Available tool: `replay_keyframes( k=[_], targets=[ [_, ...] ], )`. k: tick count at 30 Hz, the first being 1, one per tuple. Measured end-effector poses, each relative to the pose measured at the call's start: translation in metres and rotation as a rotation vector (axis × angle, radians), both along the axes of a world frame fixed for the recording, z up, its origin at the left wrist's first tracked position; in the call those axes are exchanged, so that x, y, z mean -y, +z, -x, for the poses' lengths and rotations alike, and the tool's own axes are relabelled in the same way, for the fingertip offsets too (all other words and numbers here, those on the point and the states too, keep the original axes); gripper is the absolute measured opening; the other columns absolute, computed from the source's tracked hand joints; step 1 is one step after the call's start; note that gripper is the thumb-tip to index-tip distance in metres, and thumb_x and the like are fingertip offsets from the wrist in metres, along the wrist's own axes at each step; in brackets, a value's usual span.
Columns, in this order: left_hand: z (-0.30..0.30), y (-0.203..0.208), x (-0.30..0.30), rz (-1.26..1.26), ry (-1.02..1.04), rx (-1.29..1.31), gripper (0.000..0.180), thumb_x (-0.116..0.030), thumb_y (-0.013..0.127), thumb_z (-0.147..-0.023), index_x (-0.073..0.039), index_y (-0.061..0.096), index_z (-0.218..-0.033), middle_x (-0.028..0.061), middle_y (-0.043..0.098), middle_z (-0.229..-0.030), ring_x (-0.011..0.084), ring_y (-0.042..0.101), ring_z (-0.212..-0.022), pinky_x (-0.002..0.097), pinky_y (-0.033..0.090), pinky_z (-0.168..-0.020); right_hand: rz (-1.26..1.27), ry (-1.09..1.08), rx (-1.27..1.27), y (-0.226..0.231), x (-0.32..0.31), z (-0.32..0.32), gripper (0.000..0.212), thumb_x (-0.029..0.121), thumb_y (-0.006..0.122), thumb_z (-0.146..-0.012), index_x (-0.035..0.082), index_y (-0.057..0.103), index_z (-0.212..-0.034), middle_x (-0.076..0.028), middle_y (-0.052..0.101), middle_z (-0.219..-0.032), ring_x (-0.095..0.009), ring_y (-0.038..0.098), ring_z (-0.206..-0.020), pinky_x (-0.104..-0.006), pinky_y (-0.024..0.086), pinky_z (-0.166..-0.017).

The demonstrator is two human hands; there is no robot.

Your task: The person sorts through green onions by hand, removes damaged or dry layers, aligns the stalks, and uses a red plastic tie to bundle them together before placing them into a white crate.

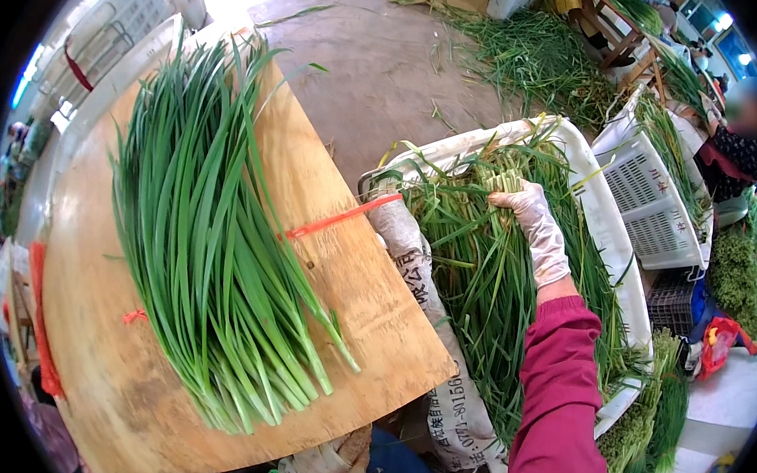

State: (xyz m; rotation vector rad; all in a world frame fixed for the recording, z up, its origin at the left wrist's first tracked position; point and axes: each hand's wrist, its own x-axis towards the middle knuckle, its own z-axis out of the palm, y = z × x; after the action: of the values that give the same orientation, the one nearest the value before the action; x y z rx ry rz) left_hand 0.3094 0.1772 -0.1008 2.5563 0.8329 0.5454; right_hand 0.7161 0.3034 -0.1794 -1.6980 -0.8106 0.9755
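Note:
A loose pile of green garlic chives [214,226] lies on the wooden board [382,323] in front of me, its pale cut ends toward me. To the right, a white plastic crate [599,181] is heaped with more garlic chives [472,268]. My right hand [531,215], in a thin white glove, reaches into that crate and closes around a bunch of chives near its pale stem ends [508,179]. My left hand [325,467], in a soiled whitish glove, is low at the board's near edge. Its fingers are mostly hidden there.
An orange-red tie [341,217] stretches from the board toward the crate. A printed white sack [441,353] drapes over the crate's near side. Another white crate [654,201] stands at right, with a person [734,154] beyond it. Loose greens [536,64] litter the floor.

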Motion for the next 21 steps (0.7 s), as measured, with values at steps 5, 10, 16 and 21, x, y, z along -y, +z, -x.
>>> replay_keyframes(
  k=[5, 10, 16, 21],
  targets=[
    [-0.001, 0.007, 0.001, -0.066, -0.005, -0.125, 0.045, -0.008, 0.061, -0.057, -0.01, 0.056, -0.101, 0.0055, 0.06, -0.073, 0.0257, 0.058, -0.071, 0.0447, 0.037, -0.084, 0.027, 0.009, -0.105, 0.017, 0.008, 0.014, 0.03, 0.006, 0.068, -0.064, 0.001, 0.06, -0.093, -0.003, 0.061, -0.078, -0.011, 0.054, -0.065, -0.024, 0.043, -0.061],
    [0.001, 0.004, 0.001, -0.087, -0.004, -0.14, 0.04, -0.01, 0.061, -0.057, -0.01, 0.058, -0.097, 0.0075, 0.061, -0.083, 0.0262, 0.058, -0.076, 0.0438, 0.038, -0.084, -0.002, 0.154, -0.097, 0.008, 0.01, 0.019, 0.031, 0.006, 0.069, -0.064, 0.001, 0.059, -0.094, -0.002, 0.061, -0.08, -0.011, 0.054, -0.069, -0.0241, 0.043, -0.066],
    [0.007, -0.002, 0.003, -0.047, -0.013, -0.103, 0.043, -0.009, 0.062, -0.057, -0.01, 0.057, -0.099, 0.008, 0.061, -0.084, 0.0256, 0.058, -0.076, 0.042, 0.039, -0.082, 0.015, 0.195, 0.043, 0.021, 0.017, 0.048, 0.034, 0.005, 0.069, -0.065, 0.0, 0.056, -0.096, -0.005, 0.062, -0.086, -0.011, 0.056, -0.075, -0.0236, 0.044, -0.071],
    [0.004, -0.001, -0.003, 0.055, -0.034, -0.039, 0.047, -0.009, 0.061, -0.057, -0.011, 0.054, -0.104, 0.0039, 0.057, -0.073, 0.0244, 0.056, -0.067, 0.0426, 0.039, -0.08, 0.121, 0.225, 0.228, 0.02, 0.019, 0.07, 0.048, 0.017, 0.074, -0.06, 0.0, 0.052, -0.099, -0.008, 0.061, -0.086, -0.016, 0.057, -0.073, -0.0261, 0.045, -0.071]
  ],
)
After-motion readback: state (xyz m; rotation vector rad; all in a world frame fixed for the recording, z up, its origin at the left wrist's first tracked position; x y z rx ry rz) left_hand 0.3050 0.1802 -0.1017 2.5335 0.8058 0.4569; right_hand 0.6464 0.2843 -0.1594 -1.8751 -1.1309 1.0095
